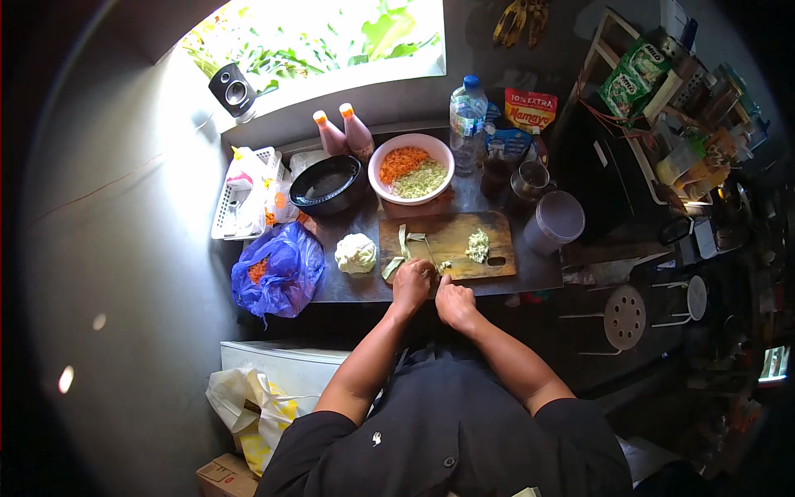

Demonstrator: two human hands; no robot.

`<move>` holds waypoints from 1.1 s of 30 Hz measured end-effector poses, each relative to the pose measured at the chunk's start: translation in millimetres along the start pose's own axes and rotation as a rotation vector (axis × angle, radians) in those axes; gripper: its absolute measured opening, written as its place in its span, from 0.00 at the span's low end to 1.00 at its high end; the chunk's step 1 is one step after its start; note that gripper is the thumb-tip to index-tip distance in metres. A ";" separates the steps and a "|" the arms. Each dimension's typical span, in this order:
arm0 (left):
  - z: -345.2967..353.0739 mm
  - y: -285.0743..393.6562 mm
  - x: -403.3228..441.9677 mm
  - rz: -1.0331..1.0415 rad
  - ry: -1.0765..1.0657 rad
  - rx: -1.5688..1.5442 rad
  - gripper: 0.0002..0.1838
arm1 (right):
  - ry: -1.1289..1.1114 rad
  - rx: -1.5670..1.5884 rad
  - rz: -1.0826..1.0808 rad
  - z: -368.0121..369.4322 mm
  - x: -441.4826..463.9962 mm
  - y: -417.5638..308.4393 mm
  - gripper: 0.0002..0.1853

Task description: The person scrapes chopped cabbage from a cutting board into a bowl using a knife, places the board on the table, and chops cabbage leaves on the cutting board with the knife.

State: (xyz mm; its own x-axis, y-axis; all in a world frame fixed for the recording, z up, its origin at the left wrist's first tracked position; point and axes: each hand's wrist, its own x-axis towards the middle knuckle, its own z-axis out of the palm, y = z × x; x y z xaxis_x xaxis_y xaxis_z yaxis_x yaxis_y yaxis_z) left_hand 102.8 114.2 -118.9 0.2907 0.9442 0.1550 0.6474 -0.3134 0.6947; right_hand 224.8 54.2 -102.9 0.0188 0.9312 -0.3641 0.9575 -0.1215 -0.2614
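Observation:
A wooden cutting board (454,228) lies at the table's front edge. Over its front edge my left hand (413,280) is closed, its fingers bent down on pale green cabbage pieces (403,240). Just right of it, my right hand (454,300) is curled into a grip; what it holds is too small and dark to make out. A little chopped cabbage (445,266) lies between the hands. Toward the board's right end sits a small heap of shredded cabbage (478,246). Left of the board rests a cabbage head (356,253).
Behind the board stand a white bowl (449,178) of shredded carrot and cabbage, a black basin (328,184) and a water bottle (468,124). A blue plastic bag (290,269) lies at left. A lidded container (555,222) stands at right, beside glass jars.

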 end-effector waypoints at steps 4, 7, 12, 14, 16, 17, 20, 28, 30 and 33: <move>-0.2 -2.1 1.8 0.003 0.005 0.012 0.06 | -0.012 -0.028 -0.038 -5.4 -3.5 -3.1 0.16; -0.1 -2.2 1.0 0.014 0.016 0.004 0.05 | 0.004 -0.034 -0.048 4.9 -0.2 -1.8 0.18; -3.9 3.9 1.2 -0.029 -0.025 0.029 0.06 | 0.029 -0.010 -0.088 3.0 -3.2 10.9 0.22; -4.5 4.7 1.0 -0.031 -0.026 0.020 0.06 | 0.092 -0.067 -0.190 8.2 -13.9 25.1 0.25; -3.4 3.0 -0.1 -0.029 -0.013 0.035 0.05 | 0.079 -0.098 -0.185 3.5 -18.9 42.4 0.27; -3.1 1.9 -0.9 -0.034 -0.008 0.033 0.05 | 0.065 -0.127 -0.180 0.7 -21.1 51.3 0.28; -1.3 2.3 -1.5 -0.035 0.007 0.019 0.04 | 0.098 -0.209 -0.140 -6.3 -21.2 80.2 0.25; 12.7 16.0 14.2 -0.039 -0.028 -0.046 0.03 | 0.014 -0.101 0.033 -37.3 -7.3 73.8 0.28; 18.2 12.0 17.1 0.033 -0.013 -0.051 0.04 | 0.003 -0.017 0.066 -34.2 -6.9 54.4 0.27; 25.2 8.9 16.4 0.122 0.016 -0.038 0.05 | -0.006 0.039 0.028 -29.6 -6.3 32.3 0.26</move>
State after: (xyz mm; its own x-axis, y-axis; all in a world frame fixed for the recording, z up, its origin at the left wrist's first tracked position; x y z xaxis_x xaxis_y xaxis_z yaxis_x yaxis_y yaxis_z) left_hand 131.1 124.3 -127.9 0.3546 0.9007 0.2510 0.5806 -0.4225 0.6960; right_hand 264.2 54.5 -82.6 0.0436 0.9251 -0.3772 0.9447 -0.1610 -0.2857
